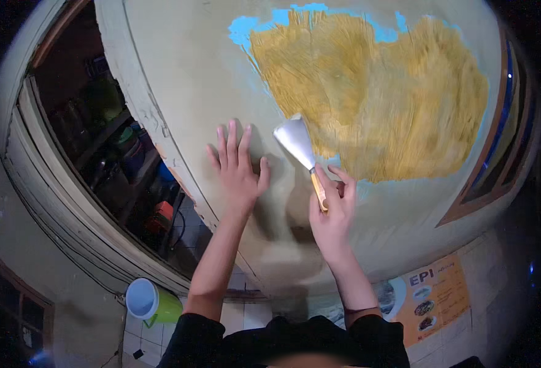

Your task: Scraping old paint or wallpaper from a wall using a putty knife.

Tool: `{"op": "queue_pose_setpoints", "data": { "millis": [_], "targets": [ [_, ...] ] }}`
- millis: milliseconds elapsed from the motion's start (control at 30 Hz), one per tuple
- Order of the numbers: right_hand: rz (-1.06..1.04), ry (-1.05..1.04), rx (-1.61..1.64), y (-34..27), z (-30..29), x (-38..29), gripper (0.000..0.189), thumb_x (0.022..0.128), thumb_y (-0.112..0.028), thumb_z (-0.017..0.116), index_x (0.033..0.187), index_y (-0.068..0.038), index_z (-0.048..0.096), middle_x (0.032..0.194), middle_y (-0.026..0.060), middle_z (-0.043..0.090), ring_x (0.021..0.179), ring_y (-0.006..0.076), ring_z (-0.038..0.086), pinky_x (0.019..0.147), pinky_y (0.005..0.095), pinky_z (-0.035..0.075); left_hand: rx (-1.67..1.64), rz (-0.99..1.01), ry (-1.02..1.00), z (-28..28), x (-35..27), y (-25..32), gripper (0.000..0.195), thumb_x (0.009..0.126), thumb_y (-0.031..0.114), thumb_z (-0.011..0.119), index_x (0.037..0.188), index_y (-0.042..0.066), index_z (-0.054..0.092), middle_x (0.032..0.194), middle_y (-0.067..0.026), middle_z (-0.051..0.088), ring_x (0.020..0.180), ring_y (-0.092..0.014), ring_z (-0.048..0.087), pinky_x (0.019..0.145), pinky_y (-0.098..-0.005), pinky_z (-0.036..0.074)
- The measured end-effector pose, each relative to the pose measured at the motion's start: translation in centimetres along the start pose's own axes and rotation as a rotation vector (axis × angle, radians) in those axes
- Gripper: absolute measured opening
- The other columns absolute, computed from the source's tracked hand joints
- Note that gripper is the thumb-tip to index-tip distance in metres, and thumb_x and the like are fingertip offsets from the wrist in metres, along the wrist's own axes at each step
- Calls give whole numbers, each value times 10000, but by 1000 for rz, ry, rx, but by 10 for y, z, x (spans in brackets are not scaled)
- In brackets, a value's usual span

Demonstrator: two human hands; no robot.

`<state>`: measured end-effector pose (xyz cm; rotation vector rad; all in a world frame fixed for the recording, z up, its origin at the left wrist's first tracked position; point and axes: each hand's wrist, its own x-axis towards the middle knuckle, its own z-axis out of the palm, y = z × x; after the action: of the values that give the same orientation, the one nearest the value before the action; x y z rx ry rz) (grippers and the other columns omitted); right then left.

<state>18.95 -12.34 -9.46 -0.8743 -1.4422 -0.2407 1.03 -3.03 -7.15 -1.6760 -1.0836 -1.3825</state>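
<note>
My right hand grips the yellow handle of a putty knife, whose wide metal blade meets the wall at the lower left edge of a rough yellow-brown patch. Bright blue paint shows along parts of the patch's border. To the left, my left hand lies with fingers spread against the smooth, pale painted wall and holds nothing. The blade's tip points up and left, away from me.
An open doorway with a worn white frame is at the left, dark shelves and objects behind it. A green bucket stands on the tiled floor at lower left. An orange printed banner lies at lower right. A brown-framed window borders the wall's right side.
</note>
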Motion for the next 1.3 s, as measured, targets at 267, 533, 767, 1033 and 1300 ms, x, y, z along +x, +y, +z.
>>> {"op": "queue_pose_setpoints", "data": {
  "millis": [267, 533, 767, 1033, 1300],
  "targets": [
    [70, 112, -20, 1, -20, 3, 415, 838, 3, 706, 1249, -18, 652, 793, 89, 511, 688, 211, 531, 635, 312, 469, 18, -3, 11, -5, 45, 1, 693, 782, 152, 586, 1460, 123, 443, 1593, -136, 302, 1489, -367, 215, 1167, -630, 66],
    [396, -116, 283, 25, -12, -4, 416, 978, -86, 538, 1386, -3, 526, 1076, 188, 673, 816, 209, 650, 730, 314, 508, 87, -7, 35, 2, 41, -1, 703, 779, 216, 587, 1466, 166, 449, 1592, -106, 315, 1483, -351, 243, 1159, -636, 125],
    [412, -193, 329, 23, 1, -4, 437, 962, -112, 567, 1386, -21, 508, 791, 122, 615, 602, 145, 539, 574, 293, 455, 127, -16, 5, -3, 43, 0, 693, 812, 283, 566, 1484, 186, 427, 1601, -90, 301, 1494, -323, 225, 1176, -610, 104],
    [423, -185, 396, 10, 5, 2, 464, 951, -94, 603, 1394, -8, 499, 706, 94, 598, 533, 102, 490, 509, 271, 429, 92, -15, 9, -2, 42, 4, 676, 823, 313, 554, 1475, 174, 442, 1591, -96, 323, 1486, -328, 244, 1177, -593, 79],
    [359, -181, 200, 15, -14, 4, 469, 922, -103, 644, 1377, -46, 549, 805, 117, 666, 557, 76, 490, 511, 254, 418, 98, -5, 22, 0, 39, 2, 672, 821, 337, 561, 1469, 190, 459, 1584, -88, 340, 1478, -318, 266, 1175, -590, 87]
  ]
}}
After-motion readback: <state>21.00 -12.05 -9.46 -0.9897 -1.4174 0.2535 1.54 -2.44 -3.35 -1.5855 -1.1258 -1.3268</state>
